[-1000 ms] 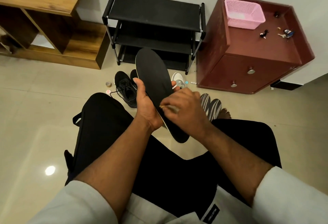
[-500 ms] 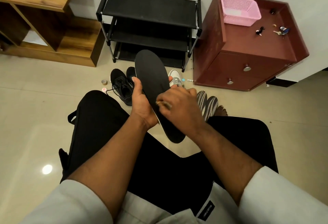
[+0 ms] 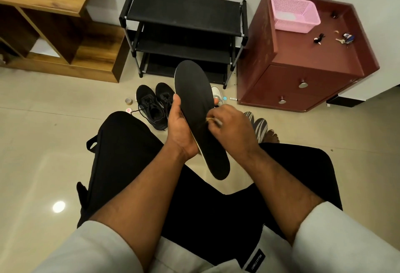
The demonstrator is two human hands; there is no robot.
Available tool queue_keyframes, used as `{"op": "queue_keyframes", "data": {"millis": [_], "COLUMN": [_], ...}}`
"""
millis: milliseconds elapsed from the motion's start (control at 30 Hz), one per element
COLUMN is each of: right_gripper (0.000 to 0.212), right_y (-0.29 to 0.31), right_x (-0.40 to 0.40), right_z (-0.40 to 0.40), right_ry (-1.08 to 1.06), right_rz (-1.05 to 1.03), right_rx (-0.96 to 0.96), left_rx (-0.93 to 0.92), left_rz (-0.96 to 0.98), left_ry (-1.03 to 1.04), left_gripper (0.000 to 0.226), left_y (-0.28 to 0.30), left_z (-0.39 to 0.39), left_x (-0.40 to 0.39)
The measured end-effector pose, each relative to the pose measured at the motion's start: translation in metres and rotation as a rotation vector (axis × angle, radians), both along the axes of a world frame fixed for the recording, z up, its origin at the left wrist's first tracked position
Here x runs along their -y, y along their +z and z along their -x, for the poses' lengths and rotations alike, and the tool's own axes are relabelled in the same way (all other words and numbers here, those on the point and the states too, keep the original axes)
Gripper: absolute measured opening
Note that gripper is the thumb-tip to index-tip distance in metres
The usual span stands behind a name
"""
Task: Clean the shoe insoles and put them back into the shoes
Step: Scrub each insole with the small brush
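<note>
Two hands, left hand (image 3: 180, 127) gripping insole (image 3: 198, 108)

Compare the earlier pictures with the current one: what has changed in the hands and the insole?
Hardly anything. The right hand keeps its small brush-like tool on the insole, barely shifted. The left hand still grips the insole's edge; the black shoes stay put.

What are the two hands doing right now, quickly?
Left hand: grips the black insole by its edges, holding it up.
Right hand: fingers curled round a small brush-like tool against the insole; exactly what it is cannot be told.
</note>
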State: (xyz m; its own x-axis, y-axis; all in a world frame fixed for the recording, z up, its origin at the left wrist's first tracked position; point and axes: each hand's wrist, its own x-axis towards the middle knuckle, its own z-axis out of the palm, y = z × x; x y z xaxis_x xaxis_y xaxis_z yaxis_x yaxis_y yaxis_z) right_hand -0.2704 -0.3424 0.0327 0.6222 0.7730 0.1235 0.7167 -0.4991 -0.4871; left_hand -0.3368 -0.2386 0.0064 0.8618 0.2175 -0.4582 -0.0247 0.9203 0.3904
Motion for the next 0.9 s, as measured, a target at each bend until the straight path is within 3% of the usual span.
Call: {"op": "queue_keyframes", "data": {"millis": [267,500,667,900], "right_gripper": [0.013,0.012,0.013,0.011], "right_y": [0.008,-0.003,0.007,0.001], "right_x": [-0.009,-0.001,-0.009,0.001], "right_z": [0.013,-0.012,0.017,-0.007], "right_ry": [0.129,-0.039,0.173,0.004], "right_rz": [-0.122,-0.036,-0.072,-0.007], "right_rx": [-0.088,-0.081,-0.088,-0.082], "left_rx": [-0.019,-0.022,-0.005,0.004], "left_rz": [-0.016,-0.018,0.002,0.012], "left_ry": [-0.05,-0.091,-0.024,-0.058], "left_gripper": [0.071,0.072,0.074,0.076], "left_y": [0.003,-0.005,-0.005,-0.006], "left_z": [0.001,0.002,0.0,-0.001], "left_x": [-0.006,-0.006,-0.011,-0.008]}}
